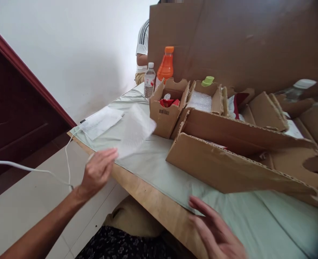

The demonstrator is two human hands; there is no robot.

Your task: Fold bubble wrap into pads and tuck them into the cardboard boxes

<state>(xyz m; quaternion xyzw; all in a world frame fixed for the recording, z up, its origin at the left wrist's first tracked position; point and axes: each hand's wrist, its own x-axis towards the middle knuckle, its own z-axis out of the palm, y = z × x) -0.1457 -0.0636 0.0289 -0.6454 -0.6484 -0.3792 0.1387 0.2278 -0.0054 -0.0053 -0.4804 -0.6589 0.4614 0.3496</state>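
Observation:
My left hand (99, 169) reaches over the table's front edge with its fingers pressed together at the near corner of a translucent white bag, like bubble wrap (136, 131). The bag is blurred and slopes up and away from my fingertips, above the cloth. Behind it, to the left, a flat white packet (101, 122) lies near the table corner. My right hand (215, 230) is over the front edge of the table, in front of the long cardboard box (218, 169). Its thumb and fingers are apart and nothing is between them.
Several smaller cardboard bins (164, 117) stand behind the long box, one with bubble wrap (200, 100). A water bottle (149, 81) and an orange bottle (166, 66) stand at the back. A white cable (40, 169) hangs at left. Behind a cardboard panel (229, 43) sits another person (142, 46).

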